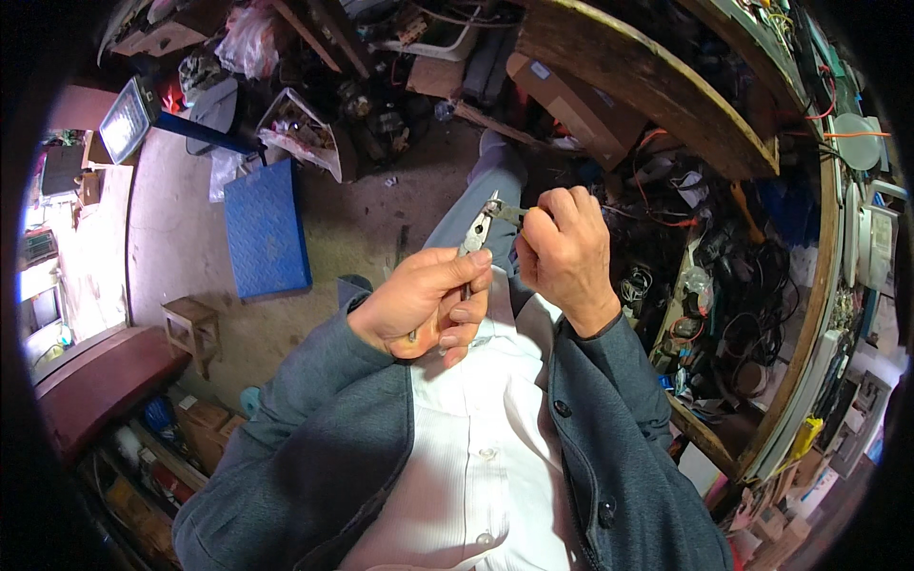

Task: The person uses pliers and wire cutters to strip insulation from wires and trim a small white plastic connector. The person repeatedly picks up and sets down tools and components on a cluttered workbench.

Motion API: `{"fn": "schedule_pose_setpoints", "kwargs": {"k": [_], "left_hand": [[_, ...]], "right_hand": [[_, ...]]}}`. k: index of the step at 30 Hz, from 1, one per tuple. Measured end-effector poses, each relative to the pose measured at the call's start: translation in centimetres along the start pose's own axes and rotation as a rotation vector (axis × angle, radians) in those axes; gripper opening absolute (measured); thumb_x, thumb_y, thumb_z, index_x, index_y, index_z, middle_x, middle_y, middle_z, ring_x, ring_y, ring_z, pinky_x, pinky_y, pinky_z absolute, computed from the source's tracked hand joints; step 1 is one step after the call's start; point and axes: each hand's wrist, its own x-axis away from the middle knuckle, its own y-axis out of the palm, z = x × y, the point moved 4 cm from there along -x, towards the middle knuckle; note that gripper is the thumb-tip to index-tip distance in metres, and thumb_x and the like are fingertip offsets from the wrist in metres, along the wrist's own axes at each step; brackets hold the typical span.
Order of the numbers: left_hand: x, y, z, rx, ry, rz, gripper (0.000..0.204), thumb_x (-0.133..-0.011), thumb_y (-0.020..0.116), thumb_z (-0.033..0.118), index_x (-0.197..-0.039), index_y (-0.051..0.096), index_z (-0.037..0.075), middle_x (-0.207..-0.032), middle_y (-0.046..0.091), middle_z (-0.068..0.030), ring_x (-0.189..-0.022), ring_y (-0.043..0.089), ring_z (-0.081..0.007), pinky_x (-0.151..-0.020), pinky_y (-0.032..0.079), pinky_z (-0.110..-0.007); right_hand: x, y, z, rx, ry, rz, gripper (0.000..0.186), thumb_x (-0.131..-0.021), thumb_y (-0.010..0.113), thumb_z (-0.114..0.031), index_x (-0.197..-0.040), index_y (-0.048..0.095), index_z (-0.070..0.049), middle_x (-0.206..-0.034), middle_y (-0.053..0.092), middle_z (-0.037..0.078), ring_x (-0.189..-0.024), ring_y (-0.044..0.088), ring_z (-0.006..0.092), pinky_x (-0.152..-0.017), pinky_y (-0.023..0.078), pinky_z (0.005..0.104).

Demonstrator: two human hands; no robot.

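Observation:
My left hand is closed round the handles of a pair of metal pliers that point up and away from my body, over my legs. A small metal piece lies at the plier tips; I cannot make out whether it is gripped in the jaws. The fingers of my right hand are closed on the other end of this piece, to the right of the pliers. My white shirt and dark jacket show below both hands.
A blue metal platform with a lamp-like head on its post stands left. A wooden stool is below it. Wooden beams, a cardboard box, tangled cables and assorted clutter surround me at the top and right.

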Motion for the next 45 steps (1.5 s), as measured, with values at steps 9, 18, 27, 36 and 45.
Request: {"fn": "schedule_pose_setpoints", "kwargs": {"k": [9,18,27,36,45], "left_hand": [[0.6,0.4,-0.1,-0.062,-0.029,0.017,0.037,-0.110,0.045,0.039,-0.088,0.045,0.010,-0.065,0.043,-0.0005,-0.045,0.044,-0.0119,-0.039,0.044,-0.030],[0.6,0.0,-0.7,-0.064,-0.052,0.012,0.038,-0.110,0.046,0.039,-0.085,0.042,0.011,-0.062,0.040,0.0015,-0.044,0.041,-0.0098,-0.038,0.040,-0.027],[0.2,-0.5,-0.6,-0.063,-0.034,0.008,0.039,-0.109,0.046,0.040,-0.084,0.041,0.011,-0.062,0.039,0.0018,-0.044,0.040,-0.0096,-0.038,0.040,-0.027],[0.2,1.6,-3.1,-0.235,-0.197,-0.126,0.035,-0.108,0.048,0.036,-0.086,0.043,0.009,-0.060,0.040,0.0011,-0.041,0.043,-0.0121,-0.037,0.041,-0.029],[0.6,0.8,-0.2,0.034,0.029,-0.006,0.038,-0.109,0.044,0.041,-0.089,0.044,0.009,-0.063,0.043,-0.0021,-0.041,0.045,-0.0130,-0.037,0.044,-0.029]], "right_hand": [[0.9,1.1,1.1,-0.435,0.132,-0.038,0.020,-0.068,0.065,0.003,-0.070,0.045,0.001,-0.079,0.052,0.015,-0.068,0.052,0.0311,-0.059,0.043,0.0367],[0.9,1.5,1.9,-0.718,0.243,-0.112,0.017,-0.068,0.063,-0.001,-0.069,0.047,0.003,-0.071,0.046,0.012,-0.060,0.046,0.0255,-0.055,0.038,0.0370],[1.8,3.5,2.9,-1.033,0.474,-0.285,0.023,-0.069,0.067,0.002,-0.068,0.044,0.002,-0.073,0.049,0.006,-0.064,0.045,0.0135,-0.059,0.037,0.0314],[2.3,7.1,3.4,-1.810,0.943,-0.269,0.015,-0.074,0.062,0.005,-0.072,0.048,-0.002,-0.076,0.051,0.002,-0.063,0.042,0.0109,-0.058,0.036,0.0276],[3.7,7.3,3.8,-1.515,0.789,-0.177,0.006,-0.080,0.063,-0.001,-0.085,0.059,0.002,-0.080,0.054,0.001,-0.068,0.045,0.0100,-0.064,0.038,0.0253]]}}
